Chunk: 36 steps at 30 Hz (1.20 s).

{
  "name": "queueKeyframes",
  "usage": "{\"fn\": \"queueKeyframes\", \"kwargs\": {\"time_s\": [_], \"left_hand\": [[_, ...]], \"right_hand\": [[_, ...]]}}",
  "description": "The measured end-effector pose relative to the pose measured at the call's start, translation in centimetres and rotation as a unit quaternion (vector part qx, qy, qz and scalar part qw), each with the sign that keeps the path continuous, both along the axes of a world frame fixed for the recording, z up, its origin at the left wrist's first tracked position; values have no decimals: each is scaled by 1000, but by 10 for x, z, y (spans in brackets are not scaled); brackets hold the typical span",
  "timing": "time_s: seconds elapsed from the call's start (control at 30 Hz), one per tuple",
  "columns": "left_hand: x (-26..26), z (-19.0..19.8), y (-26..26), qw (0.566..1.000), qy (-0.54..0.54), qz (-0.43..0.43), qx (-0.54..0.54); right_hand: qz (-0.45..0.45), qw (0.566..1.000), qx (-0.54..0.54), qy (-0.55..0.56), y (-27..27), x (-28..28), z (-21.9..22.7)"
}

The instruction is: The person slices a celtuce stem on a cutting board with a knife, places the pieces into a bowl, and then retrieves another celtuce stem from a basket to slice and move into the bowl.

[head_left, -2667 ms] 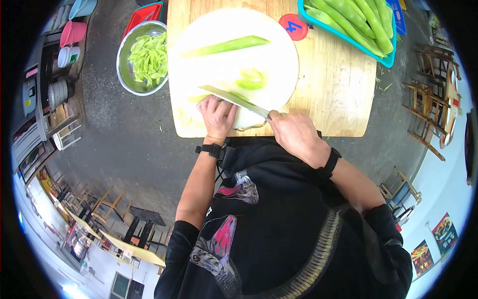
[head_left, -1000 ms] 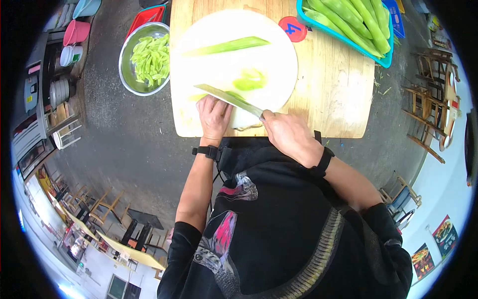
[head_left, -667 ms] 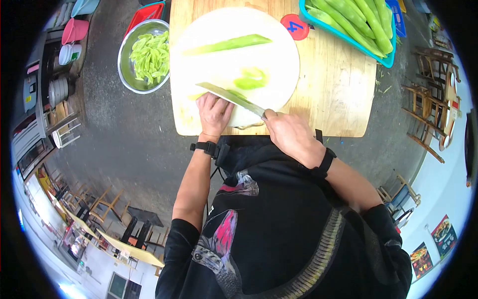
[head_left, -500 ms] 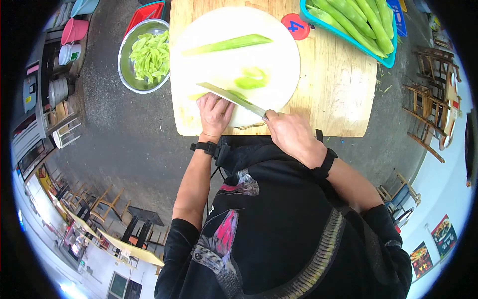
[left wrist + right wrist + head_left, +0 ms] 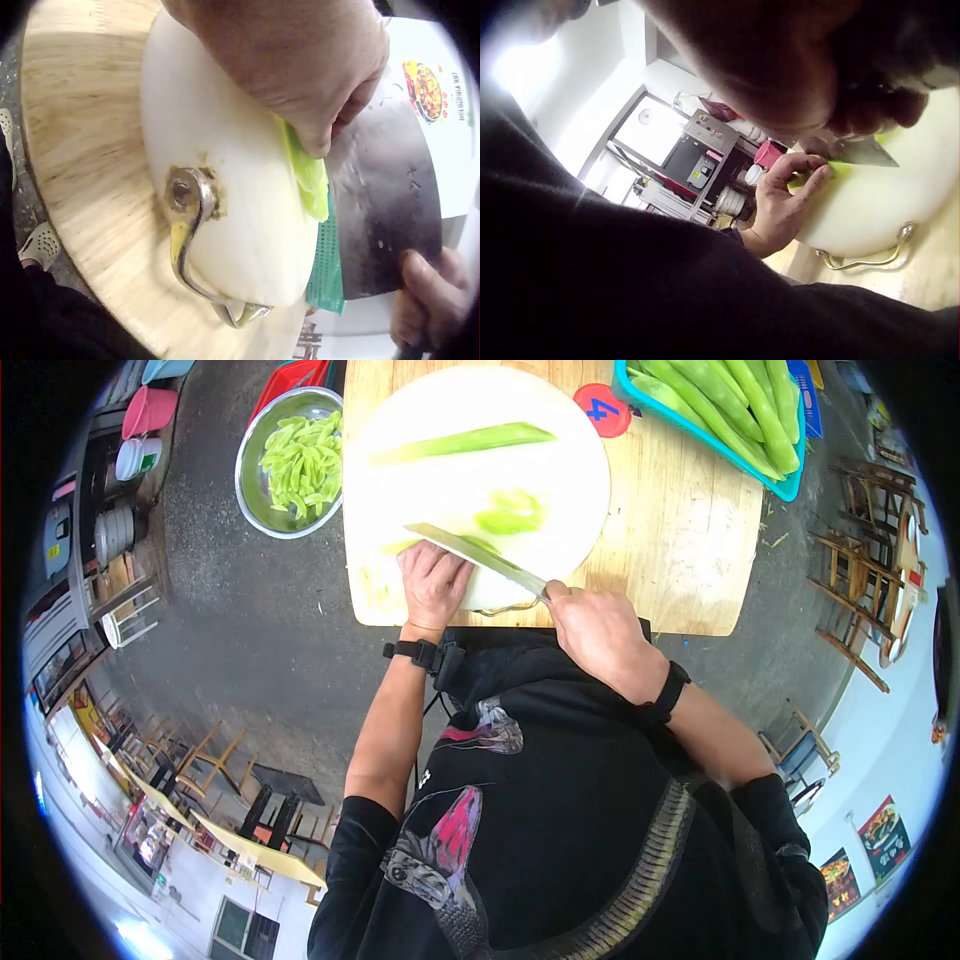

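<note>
On the near part of the round white cutting board [image 5: 430,410], the left hand [image 5: 434,588] presses a green vegetable stalk [image 5: 307,172] down with bent fingers, the thumb at its side. Most of that stalk is hidden under the hand. The right hand [image 5: 608,642] grips a cleaver [image 5: 482,556] by its handle, the broad blade slanting across the stalk right beside the left fingertips. Farther in on the board are some green slices [image 5: 510,520]. Another long green piece [image 5: 480,440] lies across the board's far part.
A metal bowl [image 5: 250,500] of green slices stands left of the wooden table [image 5: 690,550]. At the back right is a teal basket [image 5: 690,430] of long green vegetables. A red disc marked 4 [image 5: 602,410] lies by the board, whose metal handle [image 5: 507,610] faces the person.
The right hand and cleaver have shifted slightly to the right over the last half second. The left hand keeps its place on the stalk. The head view has tilted a little.
</note>
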<state>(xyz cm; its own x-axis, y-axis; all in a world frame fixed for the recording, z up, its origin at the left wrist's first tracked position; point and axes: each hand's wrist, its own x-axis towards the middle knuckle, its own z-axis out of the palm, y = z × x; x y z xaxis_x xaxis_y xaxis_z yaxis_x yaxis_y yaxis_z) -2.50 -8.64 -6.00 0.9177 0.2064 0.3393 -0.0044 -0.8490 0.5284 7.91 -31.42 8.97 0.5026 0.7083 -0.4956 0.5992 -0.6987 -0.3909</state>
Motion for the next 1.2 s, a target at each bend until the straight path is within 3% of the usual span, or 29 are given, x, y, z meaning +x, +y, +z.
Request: {"fn": "queueKeyframes", "kwargs": {"time_s": [0.27, 0.53, 0.77, 1.2], "left_hand": [[0, 0, 0, 1000, -15, 2, -7], [7, 8, -4, 999, -36, 12, -31], [4, 12, -9, 998, -38, 57, 8], [-2, 4, -1, 999, -21, 46, -5]], "right_hand": [[10, 1000, 13, -12, 3, 6, 0], [21, 994, 95, -59, 32, 21, -57], [-16, 998, 59, -26, 12, 24, -10], [7, 998, 50, -38, 7, 6, -15]]}}
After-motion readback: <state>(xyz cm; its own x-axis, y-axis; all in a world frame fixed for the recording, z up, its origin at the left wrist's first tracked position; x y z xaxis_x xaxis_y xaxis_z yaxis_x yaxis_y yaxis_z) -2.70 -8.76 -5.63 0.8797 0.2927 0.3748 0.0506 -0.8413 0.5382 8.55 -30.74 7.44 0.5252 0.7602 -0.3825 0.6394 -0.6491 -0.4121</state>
